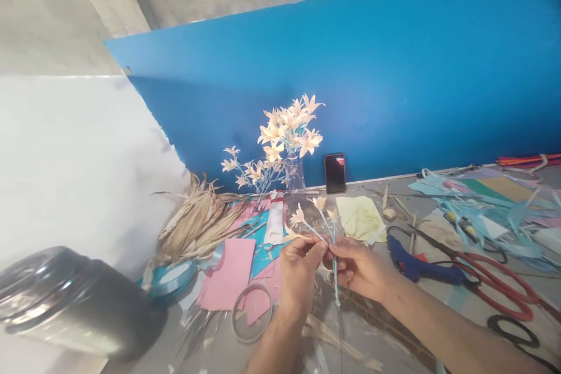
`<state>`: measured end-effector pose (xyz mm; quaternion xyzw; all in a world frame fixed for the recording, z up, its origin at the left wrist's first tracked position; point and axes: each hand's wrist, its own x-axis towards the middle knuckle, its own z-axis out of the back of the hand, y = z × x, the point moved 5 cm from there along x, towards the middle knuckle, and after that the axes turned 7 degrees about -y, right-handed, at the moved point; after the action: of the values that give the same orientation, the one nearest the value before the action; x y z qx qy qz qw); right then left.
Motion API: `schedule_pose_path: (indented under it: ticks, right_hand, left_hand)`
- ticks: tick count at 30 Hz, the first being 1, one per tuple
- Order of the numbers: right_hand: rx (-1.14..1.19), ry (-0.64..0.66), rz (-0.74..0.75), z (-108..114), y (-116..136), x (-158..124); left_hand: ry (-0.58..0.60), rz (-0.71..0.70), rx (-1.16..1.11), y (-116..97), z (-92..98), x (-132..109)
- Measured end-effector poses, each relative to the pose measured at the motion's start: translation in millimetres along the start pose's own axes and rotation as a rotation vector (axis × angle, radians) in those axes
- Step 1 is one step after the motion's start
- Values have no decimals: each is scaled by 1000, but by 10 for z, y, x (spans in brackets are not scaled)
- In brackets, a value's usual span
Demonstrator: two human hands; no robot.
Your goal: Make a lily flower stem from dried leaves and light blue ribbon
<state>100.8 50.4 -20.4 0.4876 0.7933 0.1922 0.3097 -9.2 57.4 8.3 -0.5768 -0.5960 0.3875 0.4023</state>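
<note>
Both my hands meet at the middle of the table on a small sprig of paper flowers (316,214) with blue-wrapped stems. My left hand (298,272) pinches the stems near the blossoms with finger and thumb. My right hand (360,269) is closed on the blue stem (335,280), which hangs down below it. Behind them stands a clear vase (295,176) holding a bunch of finished cream paper flowers (289,128). A second, smaller bunch (249,172) leans to its left.
Pink and blue paper sheets (230,272), dried husk leaves (197,225), a blue tape roll (173,279), a ring (250,314), a blue glue gun (416,266), red-handled scissors (495,280), a phone (335,173) against the blue board, a dark jar (74,304) near left.
</note>
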Motion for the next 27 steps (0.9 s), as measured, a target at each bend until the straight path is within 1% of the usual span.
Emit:
schedule_pose_path:
  ticks: [3,6,8,10,12,15,20,24,27]
  right_hand:
    - [24,4,25,-26,12,-14]
    - [26,7,43,-46,30,-30]
    - [23,-2,53,-44,39,-40]
    - [9,-4,56,-39,40,-46]
    - [-18,2,62,-36,35,-47]
    - [-58,-1,86,-28,33,-40]
    - [-139,-71,132,-28,67,-40]
    - [-273,-124,207,-63,124,-93]
    - [-386,-126,289,-105,161,-149]
  left_hand:
    - [-20,50,-36,1,-3,-23]
    - [-12,87,-74,-14,-12,-43]
    - [-4,111,-135,-34,-17,-52]
    - [-23,122,-202,-59,-6,-53]
    - [-67,99,-218,-86,23,-42]
    - [-115,20,-134,-112,66,-18]
    - [-127,-142,36,-119,84,-7]
    - [-114,-155,59,-92,84,-9]
    - [-127,-151,66,-78,98,-8]
